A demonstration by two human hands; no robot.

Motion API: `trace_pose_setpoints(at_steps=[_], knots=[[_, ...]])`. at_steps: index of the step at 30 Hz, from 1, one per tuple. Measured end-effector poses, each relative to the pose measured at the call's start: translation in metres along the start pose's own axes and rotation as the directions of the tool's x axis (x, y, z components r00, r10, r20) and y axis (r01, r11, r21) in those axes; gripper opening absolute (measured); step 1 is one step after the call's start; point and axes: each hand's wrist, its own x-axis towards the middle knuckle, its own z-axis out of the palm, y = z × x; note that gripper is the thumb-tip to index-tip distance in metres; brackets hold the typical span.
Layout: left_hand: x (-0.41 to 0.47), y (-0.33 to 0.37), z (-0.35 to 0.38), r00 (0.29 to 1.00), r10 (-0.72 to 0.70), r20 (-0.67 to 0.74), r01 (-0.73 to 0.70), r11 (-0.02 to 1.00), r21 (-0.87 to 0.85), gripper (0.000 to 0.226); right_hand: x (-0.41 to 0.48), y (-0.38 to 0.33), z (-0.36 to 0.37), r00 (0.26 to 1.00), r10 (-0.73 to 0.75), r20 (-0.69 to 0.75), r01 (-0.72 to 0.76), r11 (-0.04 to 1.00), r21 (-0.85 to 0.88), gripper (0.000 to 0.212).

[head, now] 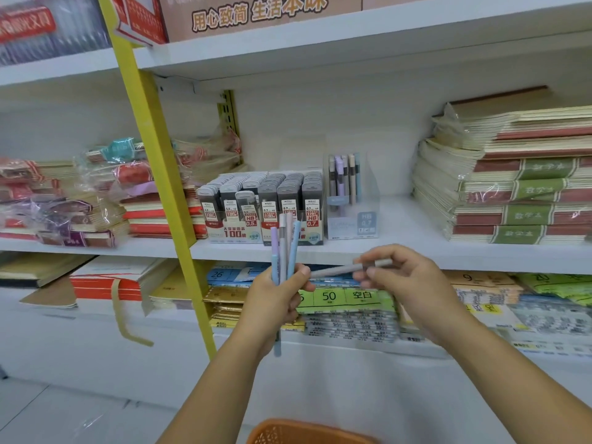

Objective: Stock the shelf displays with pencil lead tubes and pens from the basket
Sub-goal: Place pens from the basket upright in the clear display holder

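My left hand (276,293) grips a bunch of pastel pens (285,248), held upright below the shelf edge. My right hand (402,277) pinches one grey pen (336,270) that lies horizontally between both hands. On the middle shelf stands a clear pen display box (352,216) with several pastel pens upright in it. Left of that box sits a display of pencil lead tubes (262,203), dark tubes in rows. An orange basket (307,432) shows at the bottom edge, its contents hidden.
Stacks of wrapped notebooks (512,184) fill the shelf's right side, and more bundles (96,200) lie at left. A yellow upright post (160,174) crosses the left. The lower shelf (346,302) holds flat paper packs. White shelf board (400,225) shows beside the pen box.
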Motion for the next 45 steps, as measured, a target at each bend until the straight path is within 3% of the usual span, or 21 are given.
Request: trace_pose_setpoints(at_steps=[3,6,10,13,15,18,23,31,34,38,45], knots=[[-0.004,-0.001,0.004,0.999,-0.022,0.030,0.021,1.000,0.016,0.012,-0.001,0.000,0.002,0.997,0.040,-0.067,-0.023,0.971,0.239,0.023],[0.000,0.007,0.009,0.998,-0.017,0.068,0.014,0.999,0.042,0.013,0.006,-0.005,0.005,0.984,0.017,-0.176,0.027,0.970,0.240,0.023],[0.018,0.034,0.016,0.995,0.080,0.062,-0.085,0.993,0.085,0.020,0.039,-0.046,-0.009,0.938,-0.214,-0.273,0.231,0.973,0.029,0.024],[0.037,0.058,0.017,0.984,0.176,-0.001,-0.176,0.981,0.088,0.017,0.074,-0.085,-0.026,0.867,-0.440,-0.235,0.407,0.896,-0.178,0.033],[0.050,0.070,0.017,0.978,0.206,-0.030,-0.204,0.977,0.061,0.014,0.100,-0.099,-0.033,0.840,-0.507,-0.196,0.422,0.835,-0.354,0.043],[0.065,0.080,0.016,0.973,0.231,-0.030,-0.228,0.972,0.061,0.015,0.140,-0.096,-0.037,0.857,-0.500,-0.124,0.366,0.759,-0.538,0.036],[0.079,0.084,0.011,0.969,0.243,-0.041,-0.242,0.970,0.029,0.010,0.179,-0.068,-0.033,0.908,-0.419,0.019,0.317,0.656,-0.685,0.026],[0.085,0.089,-0.006,0.969,0.241,-0.045,-0.237,0.968,0.081,0.016,0.187,-0.071,-0.029,0.907,-0.413,0.078,0.340,0.611,-0.715,0.029],[0.086,0.087,-0.008,0.970,0.240,-0.041,-0.236,0.968,0.084,0.016,0.179,-0.091,-0.033,0.868,-0.496,0.033,0.388,0.635,-0.668,0.029],[0.087,0.085,-0.009,0.970,0.240,-0.043,-0.236,0.968,0.090,0.016,0.174,-0.095,-0.019,0.864,-0.499,0.068,0.438,0.677,-0.591,0.032],[0.087,0.081,-0.004,0.972,0.232,-0.031,-0.229,0.971,0.072,0.008,0.173,-0.066,0.004,0.853,-0.471,0.227,0.477,0.524,-0.705,0.028]])
